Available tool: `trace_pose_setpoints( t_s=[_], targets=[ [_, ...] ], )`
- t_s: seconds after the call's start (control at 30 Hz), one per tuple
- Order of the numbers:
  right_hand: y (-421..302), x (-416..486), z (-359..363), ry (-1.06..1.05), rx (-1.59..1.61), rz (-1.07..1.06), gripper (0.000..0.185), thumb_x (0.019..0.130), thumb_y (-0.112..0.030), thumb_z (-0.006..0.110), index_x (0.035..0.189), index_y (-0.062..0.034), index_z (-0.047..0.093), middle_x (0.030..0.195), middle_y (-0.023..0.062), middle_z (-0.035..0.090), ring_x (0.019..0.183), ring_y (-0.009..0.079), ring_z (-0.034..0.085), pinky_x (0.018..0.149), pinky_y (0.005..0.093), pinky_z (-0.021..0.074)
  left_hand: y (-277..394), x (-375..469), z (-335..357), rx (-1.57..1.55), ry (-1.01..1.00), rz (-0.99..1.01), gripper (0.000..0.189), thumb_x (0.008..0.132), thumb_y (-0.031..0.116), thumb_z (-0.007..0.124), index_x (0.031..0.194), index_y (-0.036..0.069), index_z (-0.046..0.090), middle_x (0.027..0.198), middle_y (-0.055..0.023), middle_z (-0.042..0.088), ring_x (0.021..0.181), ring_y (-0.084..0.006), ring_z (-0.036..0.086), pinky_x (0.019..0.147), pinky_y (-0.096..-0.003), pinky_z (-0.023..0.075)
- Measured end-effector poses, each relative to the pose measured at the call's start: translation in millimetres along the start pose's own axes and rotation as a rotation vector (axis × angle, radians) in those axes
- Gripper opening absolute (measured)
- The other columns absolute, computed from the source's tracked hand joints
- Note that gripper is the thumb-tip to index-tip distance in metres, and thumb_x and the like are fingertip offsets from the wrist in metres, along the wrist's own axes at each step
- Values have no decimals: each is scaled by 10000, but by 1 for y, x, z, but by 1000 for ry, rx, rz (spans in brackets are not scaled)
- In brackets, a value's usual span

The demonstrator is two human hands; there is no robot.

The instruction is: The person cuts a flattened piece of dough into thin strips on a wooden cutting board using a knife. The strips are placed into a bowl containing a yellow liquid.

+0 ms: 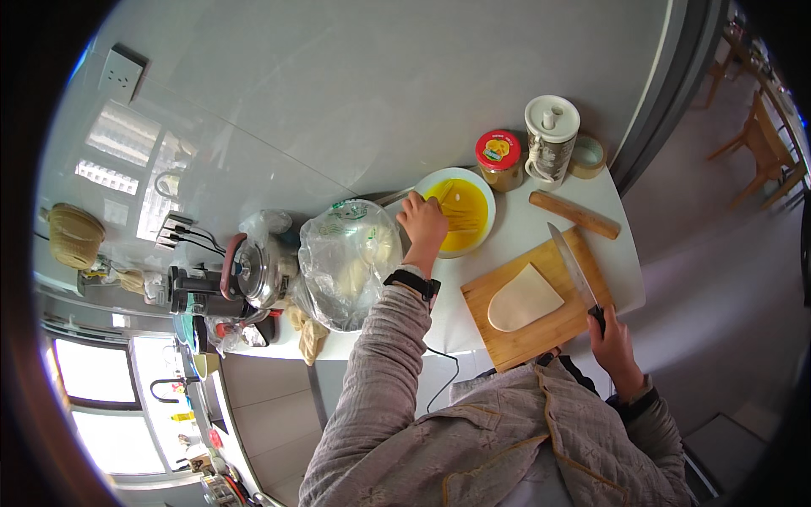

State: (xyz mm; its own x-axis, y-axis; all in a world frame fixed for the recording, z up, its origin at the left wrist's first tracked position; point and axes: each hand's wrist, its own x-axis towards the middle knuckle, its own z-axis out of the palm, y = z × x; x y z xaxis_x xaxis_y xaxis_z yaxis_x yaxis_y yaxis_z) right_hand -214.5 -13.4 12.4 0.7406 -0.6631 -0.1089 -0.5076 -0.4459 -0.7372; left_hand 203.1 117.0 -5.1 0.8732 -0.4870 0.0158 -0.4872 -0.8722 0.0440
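My left hand (424, 225) reaches over the left rim of a white bowl (488, 231) of yellow liquid, with pale strips (461, 220) lying in it. Its fingertips are partly hidden, so whether they pinch a strip is unclear. My right hand (612, 342) is closed around the black handle of a kitchen knife (573, 269), whose blade lies over the right part of a wooden cutting board (507, 352). On the board rests a flat piece of dough (524, 299), rounded at one end and cut straight at the other.
Behind the board lies a wooden rolling pin (574, 215). A red-lidded jar (498, 158), a lidded mug (552, 142) and a tape roll (588, 156) stand near the wall. Left of the bowl are a plastic-covered basin (348, 266) and a metal kettle (263, 272). A cable hangs at the counter's front edge.
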Motion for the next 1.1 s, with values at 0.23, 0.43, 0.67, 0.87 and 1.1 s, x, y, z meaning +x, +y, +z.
trace_pose_setpoints(
  t_s=[0.23,0.43,0.67,0.87,1.1],
  targets=[
    [-5,4,2,-45,13,7,223,963,-179,611,980,-21,455,776,288,610,777,529,566,570,554,424,-3,-14,12,46,11,30,242,876,174,559,1049,113,716,1209,-111,509,1179,-327,435,953,-519,322],
    [-3,2,4,1,-52,-31,258,964,-240,612,956,-29,464,694,245,626,703,490,610,562,562,444,-3,-49,16,96,-41,144,217,851,226,625,1027,156,731,1186,-92,499,1169,-308,433,951,-518,310],
    [-10,-2,-1,-57,-29,44,245,953,-199,621,972,-10,467,775,278,619,774,518,582,597,558,434,-7,-37,31,2,71,66,329,842,253,640,1148,138,674,1231,-116,481,1216,-330,414,957,-535,316],
    [-11,-7,-1,-47,-39,28,244,953,-205,621,976,-10,476,777,278,622,774,515,584,597,559,433,-6,-16,34,89,27,0,369,850,274,635,1175,99,653,1277,-128,464,1231,-339,409,972,-538,318],
    [-6,-11,-3,-25,19,25,227,955,-193,611,980,-10,478,777,263,638,760,501,600,598,551,453,13,-44,5,48,1,83,270,860,190,584,1105,141,689,1248,-107,488,1205,-318,425,959,-509,325]
  ],
)
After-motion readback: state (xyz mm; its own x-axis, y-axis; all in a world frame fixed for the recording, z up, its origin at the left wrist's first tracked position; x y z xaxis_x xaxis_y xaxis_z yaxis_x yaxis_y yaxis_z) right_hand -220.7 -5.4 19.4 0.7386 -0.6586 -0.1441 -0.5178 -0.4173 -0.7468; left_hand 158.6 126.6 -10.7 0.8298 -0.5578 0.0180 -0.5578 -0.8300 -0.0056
